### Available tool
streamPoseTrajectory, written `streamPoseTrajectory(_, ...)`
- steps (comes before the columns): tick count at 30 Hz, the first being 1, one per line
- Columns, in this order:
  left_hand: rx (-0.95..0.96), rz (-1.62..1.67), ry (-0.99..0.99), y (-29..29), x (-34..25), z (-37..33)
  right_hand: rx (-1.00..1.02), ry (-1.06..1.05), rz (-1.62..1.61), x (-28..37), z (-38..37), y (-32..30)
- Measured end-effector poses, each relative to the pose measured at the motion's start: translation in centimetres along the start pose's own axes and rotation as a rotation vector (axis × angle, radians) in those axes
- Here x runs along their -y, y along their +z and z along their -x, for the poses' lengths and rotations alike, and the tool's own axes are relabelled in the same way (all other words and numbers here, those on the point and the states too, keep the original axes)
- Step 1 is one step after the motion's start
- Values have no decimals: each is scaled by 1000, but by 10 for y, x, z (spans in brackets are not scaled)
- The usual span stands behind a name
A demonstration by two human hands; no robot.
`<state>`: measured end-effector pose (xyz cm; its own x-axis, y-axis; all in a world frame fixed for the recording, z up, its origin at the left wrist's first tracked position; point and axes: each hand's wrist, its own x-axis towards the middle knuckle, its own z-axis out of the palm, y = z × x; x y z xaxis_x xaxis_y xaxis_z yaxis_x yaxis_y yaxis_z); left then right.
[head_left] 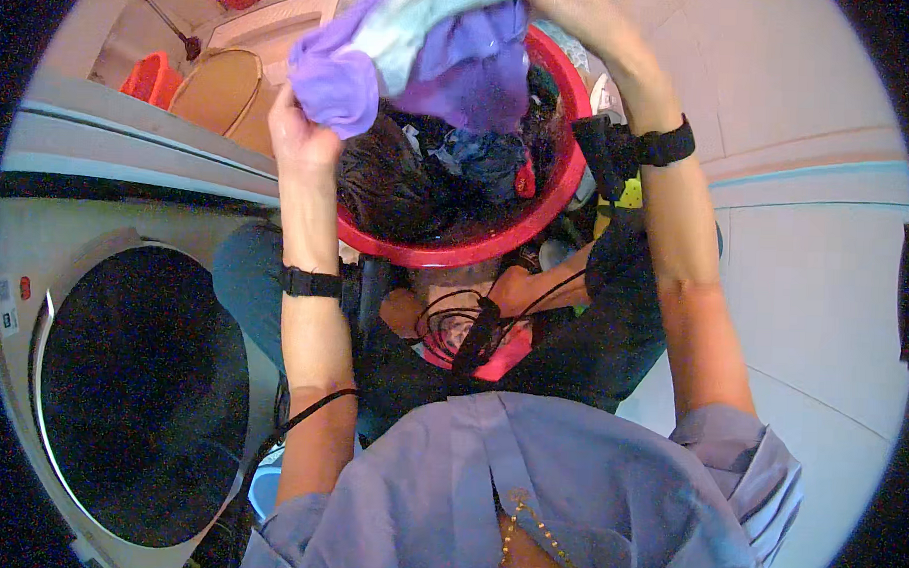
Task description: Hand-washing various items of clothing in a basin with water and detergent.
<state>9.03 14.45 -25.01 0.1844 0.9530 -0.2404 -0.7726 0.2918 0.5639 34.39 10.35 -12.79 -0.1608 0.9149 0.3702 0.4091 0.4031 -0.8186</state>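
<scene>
A purple and white cloth garment (423,53) is stretched between my two hands, above a red basin (446,254). My left hand (305,134) is closed on the garment's left end, its fingers partly covered by bunched purple fabric. At the top edge of the view my right hand (559,2) grips the other end; its fingertips are cut off or hidden there. Dark wet-looking clothes (388,177) fill the basin, with a small red piece (524,181) among them on the right side.
A front-loading washing machine (145,393) with a dark round door stands at my left. Beyond it are an orange-red bucket (153,80) and a tan round-edged object (218,90). Black cables (478,330) hang between my legs. White tiled wall (806,266) lies at my right.
</scene>
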Motion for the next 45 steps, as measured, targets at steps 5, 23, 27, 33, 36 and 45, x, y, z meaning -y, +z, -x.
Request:
streamPoseTrajectory(5,-403,49,-190,-63,43,-15,45,285,-36,-115,61,5)
streamPoseTrajectory(23,-429,-227,-299,-82,109,-16,261,592,730,-315,138,39)
streamPoseTrajectory(27,-570,-199,-388,-63,112,8,373,717,861,-338,165,108)
streamPoseTrajectory(33,-523,-139,-384,-55,128,29,111,1096,770,-355,173,128)
streamPoseTrajectory(36,-443,-115,-443,-59,134,25,91,657,684,-368,178,109)
streamPoseTrajectory(45,-132,-135,-676,-41,157,29,141,585,234,-197,102,65)
